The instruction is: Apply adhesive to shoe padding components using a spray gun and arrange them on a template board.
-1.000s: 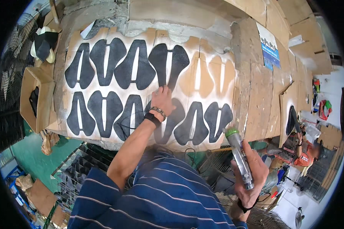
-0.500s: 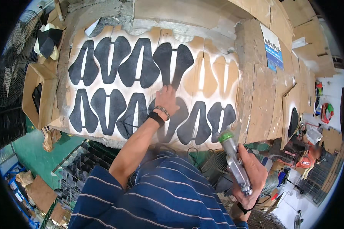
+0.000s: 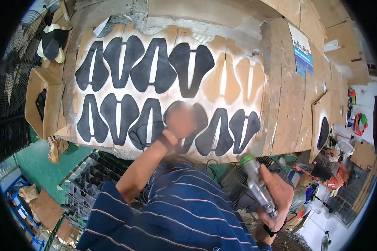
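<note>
Lower centre, striped blue shirt sleeve (image 3: 176,209), soft knit, bare forearm rising from it. Lower right, right hand (image 3: 276,198) wrapped tight round a spray gun (image 3: 257,184), metal barrel, green cap at top, nozzle tilted up and left toward the board edge. Mid frame, left hand (image 3: 181,119) motion-blurred over the lower row of black pieces (image 3: 113,117); can't tell how far open, or whether gripping or just pressing on a piece. Pieces flat, matte black, rounded bodies with a long centre slit, laid in two rows on a cardboard board (image 3: 280,108); board rough, brown, hazed with pale overspray. Centre right, bare pale outlines (image 3: 238,79) where no pieces lie. Risks, as judgement: blurred hand moving fast could drag or overlap a neighbouring piece, rows sit close; gun held loosely aimed near the board, a stray trigger pull would mist the wrist or the pieces; any wet coating would smear under the fingers. Left edge, open cardboard box (image 3: 42,104). Lower left, wire rack (image 3: 88,184) over green floor. Upper left, fan grille (image 3: 12,62). Upper right, blue-and-white label (image 3: 302,52) stuck on more cardboard. Far right, clutter, too small to tell.
</note>
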### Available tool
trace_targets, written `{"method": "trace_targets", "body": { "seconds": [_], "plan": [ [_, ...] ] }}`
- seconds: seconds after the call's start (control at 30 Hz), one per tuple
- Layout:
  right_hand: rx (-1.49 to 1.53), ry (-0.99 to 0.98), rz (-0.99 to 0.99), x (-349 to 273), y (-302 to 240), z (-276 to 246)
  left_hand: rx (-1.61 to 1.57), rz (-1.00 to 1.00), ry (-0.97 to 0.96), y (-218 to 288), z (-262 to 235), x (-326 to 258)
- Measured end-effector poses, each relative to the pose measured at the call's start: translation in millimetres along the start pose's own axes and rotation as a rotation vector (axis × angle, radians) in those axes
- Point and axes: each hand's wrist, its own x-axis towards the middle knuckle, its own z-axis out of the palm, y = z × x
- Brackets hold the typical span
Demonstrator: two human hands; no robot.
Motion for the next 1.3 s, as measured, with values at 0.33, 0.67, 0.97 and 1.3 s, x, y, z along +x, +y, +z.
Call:
{"method": "trace_targets", "body": {
  "seconds": [0.33,0.67,0.97,1.3],
  "plan": [
    [0.057,-0.046,0.081,5,-6,0,-0.129,-0.009,-0.090,-4,-19,-72],
    [-0.030,0.032,0.105,9,-8,-1,-0.046,0.049,0.199,-6,6,30],
    [-0.008,-0.022,0.120,4,-7,-6,0.037,0.027,0.083,-7,25,36],
    [-0.045,0.032,0.107,9,-4,-5,0.077,0.013,0.027,-7,25,36]
  ]
}}
